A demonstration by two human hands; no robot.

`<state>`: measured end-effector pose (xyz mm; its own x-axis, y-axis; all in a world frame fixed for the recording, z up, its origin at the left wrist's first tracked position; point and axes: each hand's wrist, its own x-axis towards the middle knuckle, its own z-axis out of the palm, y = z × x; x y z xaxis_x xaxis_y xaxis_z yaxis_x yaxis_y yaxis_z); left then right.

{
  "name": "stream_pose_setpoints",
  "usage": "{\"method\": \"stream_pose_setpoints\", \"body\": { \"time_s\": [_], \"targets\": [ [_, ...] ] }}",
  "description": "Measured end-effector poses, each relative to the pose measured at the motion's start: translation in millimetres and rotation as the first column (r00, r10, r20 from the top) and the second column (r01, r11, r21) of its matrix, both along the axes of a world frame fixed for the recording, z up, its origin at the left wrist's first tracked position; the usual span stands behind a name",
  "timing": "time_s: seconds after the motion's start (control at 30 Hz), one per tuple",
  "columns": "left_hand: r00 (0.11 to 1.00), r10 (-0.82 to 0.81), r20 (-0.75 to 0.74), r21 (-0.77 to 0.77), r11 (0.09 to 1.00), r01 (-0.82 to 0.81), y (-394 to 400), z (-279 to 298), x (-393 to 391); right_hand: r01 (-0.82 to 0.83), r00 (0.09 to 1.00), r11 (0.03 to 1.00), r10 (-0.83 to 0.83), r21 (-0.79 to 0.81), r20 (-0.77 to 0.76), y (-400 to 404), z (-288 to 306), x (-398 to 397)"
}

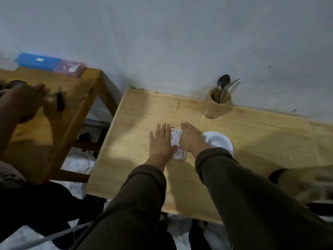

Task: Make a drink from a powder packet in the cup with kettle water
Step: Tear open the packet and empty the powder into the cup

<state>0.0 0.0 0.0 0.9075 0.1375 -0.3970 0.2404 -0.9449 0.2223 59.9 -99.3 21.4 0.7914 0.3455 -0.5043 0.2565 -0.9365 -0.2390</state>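
A small whitish powder packet (177, 143) lies flat on the wooden table (252, 141), between my two hands. My left hand (161, 141) rests flat on the table with fingers straight, its edge touching the packet's left side. My right hand (191, 138) lies palm down over the packet's right edge. A white cup or bowl (220, 141) stands just right of my right hand, partly hidden by my wrist. No kettle is in view.
A wooden holder (216, 103) with a spoon (222, 83) stands at the back by the wall. Another person's hand (23, 101) reaches over a second wooden table (72, 98) at the left, which carries blue and pink boxes (52, 64). A blurred object (306, 183) sits at the right edge.
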Motion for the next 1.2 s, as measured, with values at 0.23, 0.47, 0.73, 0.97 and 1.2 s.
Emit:
{"method": "stream_pose_setpoints", "body": {
  "time_s": [0.23,0.47,0.73,0.97,1.2],
  "targets": [
    [0.998,0.061,-0.016,-0.053,0.997,-0.062,7,-16,1,0.085,0.996,0.992,-0.083,-0.097,0.029,7,-15,7],
    [0.992,0.126,0.006,-0.148,0.981,-0.124,10,-16,4,0.149,0.984,0.980,-0.132,-0.134,0.122,13,-6,13],
    [0.933,0.341,0.118,-0.404,0.874,-0.269,17,-7,14,0.333,0.942,0.919,-0.335,0.210,-0.028,14,19,18],
    [0.885,0.451,0.114,-0.610,0.735,-0.296,22,43,30,0.532,0.847,0.743,-0.468,0.406,-0.254,1,57,22],
    [0.940,0.340,0.041,-0.707,0.674,-0.213,23,78,43,0.638,0.770,0.532,-0.437,0.557,-0.465,-12,127,16]
  ]
}}
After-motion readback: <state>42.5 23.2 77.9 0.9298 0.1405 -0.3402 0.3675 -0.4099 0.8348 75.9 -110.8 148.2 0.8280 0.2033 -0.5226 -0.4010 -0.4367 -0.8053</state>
